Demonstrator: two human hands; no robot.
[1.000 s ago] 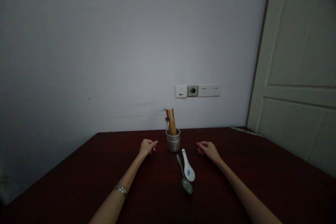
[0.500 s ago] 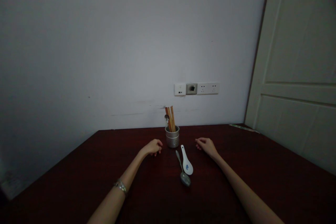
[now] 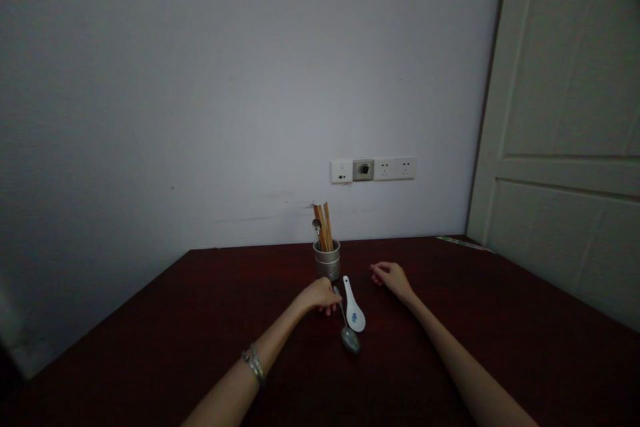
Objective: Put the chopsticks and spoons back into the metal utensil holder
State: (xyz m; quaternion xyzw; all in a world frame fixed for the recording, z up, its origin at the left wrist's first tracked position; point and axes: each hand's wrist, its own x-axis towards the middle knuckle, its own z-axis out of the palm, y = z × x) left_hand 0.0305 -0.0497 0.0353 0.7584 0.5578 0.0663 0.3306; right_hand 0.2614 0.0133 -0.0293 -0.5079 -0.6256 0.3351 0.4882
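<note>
Head view: your left hand [image 3: 319, 294] met a grey metal spoon [image 3: 350, 339], grip unclear. Your right hand [image 3: 393, 278] curled closed.

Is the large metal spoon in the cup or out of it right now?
Out. The large metal spoon lies on the table in front of the cup, with the left hand at its handle.

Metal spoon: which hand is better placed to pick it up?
Probably the left hand: it is at the handle of the metal spoon, while the right hand is apart, with the white spoon in between.
</note>
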